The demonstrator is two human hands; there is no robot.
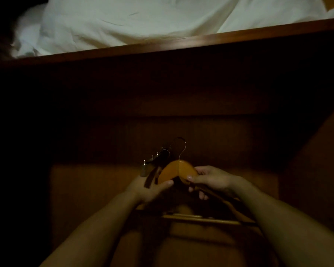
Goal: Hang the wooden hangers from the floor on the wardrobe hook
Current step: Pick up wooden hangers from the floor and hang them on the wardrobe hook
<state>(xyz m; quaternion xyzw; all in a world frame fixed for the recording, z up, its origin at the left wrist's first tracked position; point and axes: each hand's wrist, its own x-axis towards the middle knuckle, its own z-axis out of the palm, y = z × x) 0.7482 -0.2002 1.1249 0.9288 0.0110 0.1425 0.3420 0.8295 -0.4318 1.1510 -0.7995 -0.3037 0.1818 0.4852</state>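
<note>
Fingers [196,179] around wooden hanger [172,171]

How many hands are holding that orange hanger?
2. The left hand grips the hanger on its left side; the right hand pinches its right side.

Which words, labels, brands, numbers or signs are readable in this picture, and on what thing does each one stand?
None is readable. The wooden hanger, gripped by the left hand and the right hand, shows no print, nor do the white sheet and the wooden rail. The picture is dim, so small marks may be hidden.
</note>
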